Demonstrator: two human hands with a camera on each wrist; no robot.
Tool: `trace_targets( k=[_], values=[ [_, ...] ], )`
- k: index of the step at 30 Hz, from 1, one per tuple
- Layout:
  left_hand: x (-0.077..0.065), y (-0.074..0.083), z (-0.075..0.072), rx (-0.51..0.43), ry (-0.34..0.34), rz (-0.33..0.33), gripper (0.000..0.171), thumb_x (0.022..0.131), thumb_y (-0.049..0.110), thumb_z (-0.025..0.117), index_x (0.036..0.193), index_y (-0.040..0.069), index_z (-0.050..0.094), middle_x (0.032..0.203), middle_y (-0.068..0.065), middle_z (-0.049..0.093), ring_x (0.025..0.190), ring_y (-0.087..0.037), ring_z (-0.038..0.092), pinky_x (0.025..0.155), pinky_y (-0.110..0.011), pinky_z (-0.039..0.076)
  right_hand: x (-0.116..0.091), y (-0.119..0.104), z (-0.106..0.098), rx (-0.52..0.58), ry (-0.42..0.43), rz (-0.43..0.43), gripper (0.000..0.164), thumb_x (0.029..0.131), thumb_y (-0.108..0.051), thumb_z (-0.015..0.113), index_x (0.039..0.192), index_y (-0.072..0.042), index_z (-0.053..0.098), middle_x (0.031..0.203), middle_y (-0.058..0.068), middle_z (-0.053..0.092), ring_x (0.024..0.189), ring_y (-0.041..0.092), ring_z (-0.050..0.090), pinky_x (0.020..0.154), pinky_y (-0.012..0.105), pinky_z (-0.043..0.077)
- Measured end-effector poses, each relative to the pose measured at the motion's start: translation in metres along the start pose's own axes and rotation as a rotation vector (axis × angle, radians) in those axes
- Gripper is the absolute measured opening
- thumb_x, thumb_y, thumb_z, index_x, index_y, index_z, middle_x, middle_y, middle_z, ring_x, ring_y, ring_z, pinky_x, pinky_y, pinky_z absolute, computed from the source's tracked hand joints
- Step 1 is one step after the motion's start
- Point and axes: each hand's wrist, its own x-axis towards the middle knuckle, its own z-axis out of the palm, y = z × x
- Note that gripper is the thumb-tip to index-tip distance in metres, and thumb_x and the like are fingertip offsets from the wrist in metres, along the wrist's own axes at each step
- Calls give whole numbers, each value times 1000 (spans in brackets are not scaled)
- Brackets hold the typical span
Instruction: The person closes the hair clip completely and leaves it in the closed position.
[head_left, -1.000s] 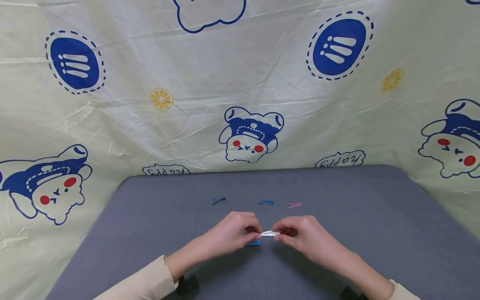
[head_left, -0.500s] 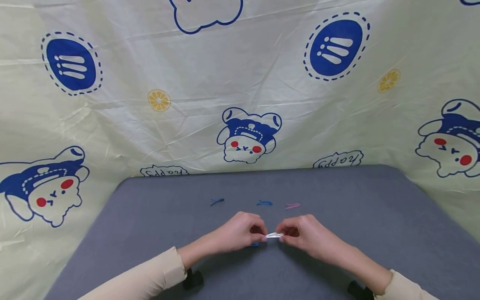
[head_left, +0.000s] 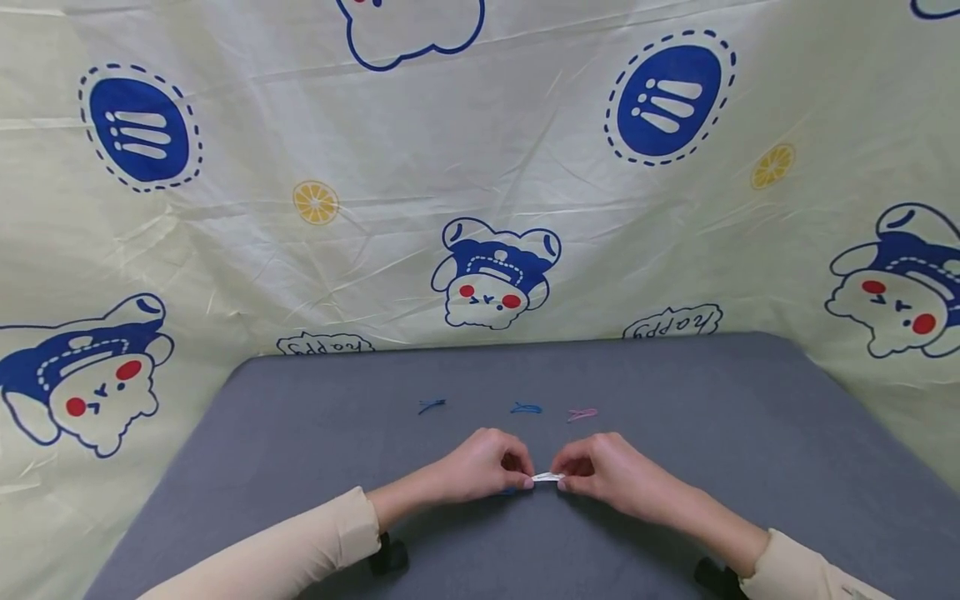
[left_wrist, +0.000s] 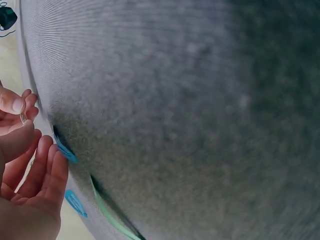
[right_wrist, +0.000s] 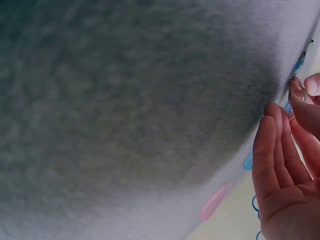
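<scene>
A white snap hair clip (head_left: 547, 477) is held between both hands low over the table. The left hand (head_left: 487, 467) pinches its left end with thumb and forefinger. At the other end, the right hand (head_left: 611, 468) has the same kind of pinch. Only a sliver of a blue hair clip (head_left: 508, 492) shows under the left hand, the rest hidden. In the left wrist view, a green hair clip (left_wrist: 111, 214) lies on the cloth near the left hand (left_wrist: 37, 200). The right wrist view shows the right hand (right_wrist: 285, 185) with its other fingers extended.
Beyond the hands lie a dark blue clip (head_left: 431, 406), a blue clip (head_left: 526, 408) and a pink clip (head_left: 582, 414) in a loose row. Grey cloth covers the table (head_left: 337, 433). A printed curtain (head_left: 375, 267) hangs behind its far edge.
Both hands have come slightly nearer the person with the white clip still pinched; the left hand has also shifted right. The blue clip below the left hand is now more covered.
</scene>
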Motion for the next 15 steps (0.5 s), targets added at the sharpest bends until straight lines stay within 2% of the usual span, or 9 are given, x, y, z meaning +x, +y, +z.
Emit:
trace_targets(
  k=[7,15],
  values=[
    [2,-2,4,2,-4,4,4,87,12,76,84,10,73,75,14,57,68,1,50,64,-16,44,2,9,0,25,-4,4,9,86,-11,76,93,-16,75,81,-13,68,71,2,62,63,24,50],
    [5,-5,5,-16,-12,1,6,83,10,79,81,12,75,74,14,56,68,2,52,62,-16,45,5,17,1,29,-34,-6,9,85,-15,78,92,-19,74,78,-13,66,69,3,60,62,24,50]
  ],
)
